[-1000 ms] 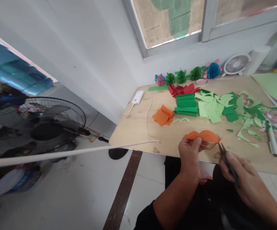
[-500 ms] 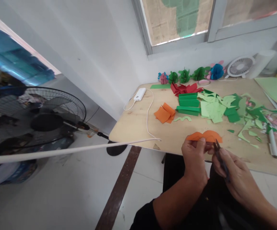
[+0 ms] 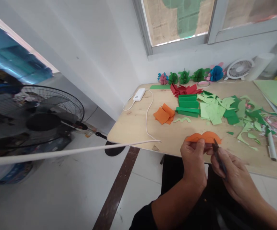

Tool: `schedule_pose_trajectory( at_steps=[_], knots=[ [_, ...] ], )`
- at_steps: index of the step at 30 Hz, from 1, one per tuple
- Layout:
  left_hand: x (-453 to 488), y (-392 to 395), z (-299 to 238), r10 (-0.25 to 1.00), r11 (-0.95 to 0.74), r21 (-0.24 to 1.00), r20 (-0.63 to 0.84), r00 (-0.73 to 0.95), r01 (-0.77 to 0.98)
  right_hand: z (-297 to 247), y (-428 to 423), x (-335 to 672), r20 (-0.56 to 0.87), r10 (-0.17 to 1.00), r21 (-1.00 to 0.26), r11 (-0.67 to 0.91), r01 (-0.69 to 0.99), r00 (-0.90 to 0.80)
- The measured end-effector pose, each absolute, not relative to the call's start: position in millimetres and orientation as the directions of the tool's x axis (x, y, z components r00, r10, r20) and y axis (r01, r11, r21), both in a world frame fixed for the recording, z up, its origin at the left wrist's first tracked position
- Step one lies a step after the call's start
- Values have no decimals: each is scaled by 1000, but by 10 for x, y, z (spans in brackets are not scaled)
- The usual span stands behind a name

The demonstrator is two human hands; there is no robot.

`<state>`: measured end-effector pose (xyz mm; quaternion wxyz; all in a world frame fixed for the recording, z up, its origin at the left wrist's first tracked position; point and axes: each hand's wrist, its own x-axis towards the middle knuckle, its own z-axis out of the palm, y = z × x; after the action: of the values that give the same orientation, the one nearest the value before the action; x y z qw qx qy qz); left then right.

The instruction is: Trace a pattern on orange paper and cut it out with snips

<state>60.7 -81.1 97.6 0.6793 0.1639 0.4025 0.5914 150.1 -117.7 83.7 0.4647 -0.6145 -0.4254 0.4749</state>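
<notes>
My left hand (image 3: pixel 194 156) pinches a piece of orange paper (image 3: pixel 209 136) with a wavy, scalloped top edge, thumb in front. In my right hand (image 3: pixel 229 163) is a small dark pair of scissors (image 3: pixel 218 156), its tips at the right part of the orange paper. The blades look nearly closed on it; the handles are mostly covered by my fingers. Both hands are at the table's front edge, above my lap. Beyond them lie folded orange sheets (image 3: pixel 164 114) and a wavy light-green strip (image 3: pixel 182 120).
On the wooden table (image 3: pixel 129 127) are green folded paper (image 3: pixel 188 105), red paper (image 3: pixel 185 90), light-green scraps (image 3: pixel 213 110) and a marker (image 3: pixel 272 147). Paper figures (image 3: pixel 198 75) and a small white fan (image 3: pixel 240 68) stand along the wall. A white cable (image 3: pixel 81 150) crosses on the left, near a floor fan (image 3: pixel 42 118).
The scissor blades, apart before, have come together at the orange paper, and the right hand has shifted slightly left. The left hand keeps its pinch; the view has moved a little.
</notes>
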Motion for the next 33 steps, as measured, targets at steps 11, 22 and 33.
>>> schedule_pose_trajectory(
  at_steps=[11,22,33],
  knots=[
    [604,-773,969,941,252,703,-339,-3,-666,783,-1154,1509,-209,954,-970,-230,76,214],
    [614,-796,995,933,246,690,-358,-26,-680,748,-1186,1508,-219,948,-971,-235,44,230],
    [611,-808,1002,923,267,676,-384,-19,-687,757,-1194,1525,-228,942,-968,-246,48,245]
  ],
)
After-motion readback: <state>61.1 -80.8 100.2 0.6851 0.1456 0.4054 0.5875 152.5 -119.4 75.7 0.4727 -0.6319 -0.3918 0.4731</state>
